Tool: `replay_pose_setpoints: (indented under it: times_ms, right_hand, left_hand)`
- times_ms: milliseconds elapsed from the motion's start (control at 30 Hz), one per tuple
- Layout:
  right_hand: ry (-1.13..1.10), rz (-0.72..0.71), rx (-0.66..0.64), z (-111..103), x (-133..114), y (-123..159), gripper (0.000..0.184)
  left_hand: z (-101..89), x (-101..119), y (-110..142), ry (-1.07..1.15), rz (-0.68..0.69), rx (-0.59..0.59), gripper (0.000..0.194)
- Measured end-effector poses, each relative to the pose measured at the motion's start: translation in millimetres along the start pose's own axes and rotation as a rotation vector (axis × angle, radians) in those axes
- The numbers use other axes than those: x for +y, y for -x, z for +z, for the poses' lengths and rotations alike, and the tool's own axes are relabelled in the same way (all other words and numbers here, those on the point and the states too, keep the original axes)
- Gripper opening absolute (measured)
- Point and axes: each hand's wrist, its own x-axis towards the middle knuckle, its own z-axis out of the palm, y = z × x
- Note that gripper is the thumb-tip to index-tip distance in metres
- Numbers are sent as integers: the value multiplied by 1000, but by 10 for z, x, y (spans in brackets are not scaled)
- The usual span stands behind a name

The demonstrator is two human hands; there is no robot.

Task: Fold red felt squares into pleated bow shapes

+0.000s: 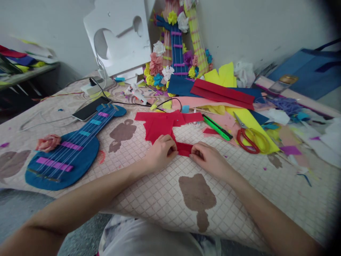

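Note:
A small folded piece of red crepe paper (pixel 183 148) stretches between my two hands, just above the patterned tablecloth. My left hand (pixel 163 151) pinches its left end, fingers curled. At the right end, my right hand (pixel 206 156) grips it between thumb and fingertips. Right behind my left hand lies a pile of red paper pieces (pixel 161 126), several overlapping. A green utility knife (pixel 217 127) rests to the right, beyond my right hand. Near it are scissors (pixel 249 137) with red and yellow handles, lying on yellow paper.
On the left lies a blue paper guitar (pixel 66 153) with a pink flower, beside a phone (pixel 90 108). A glue gun (pixel 137 94) and power strip (pixel 97 85) sit behind. Decorated guitars (pixel 178 49) lean on the wall. Coloured paper scraps (pixel 290 142) cover the right side.

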Motion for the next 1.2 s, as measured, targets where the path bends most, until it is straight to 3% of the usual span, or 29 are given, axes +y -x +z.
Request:
replay_pose_setpoints:
  times_ms: [533, 633, 767, 900, 1200]
  right_hand:
    - [27, -16, -10, 16, 32, 0, 7]
    - [34, -22, -5, 23, 38, 1, 7]
    - [38, -35, 7, 30, 45, 1, 7]
    - [46, -34, 5, 28, 41, -2, 7]
    - [47, -2, -26, 15, 29, 3, 6]
  left_hand:
    - [-243, 15, -42, 264, -86, 89, 18]
    - [-192, -20, -28, 235, -35, 51, 6]
    - [-89, 1, -4, 77, 30, -10, 14]
    - [-40, 47, -10, -10, 62, -42, 3]
    - [-183, -39, -78, 64, -2, 64, 7]
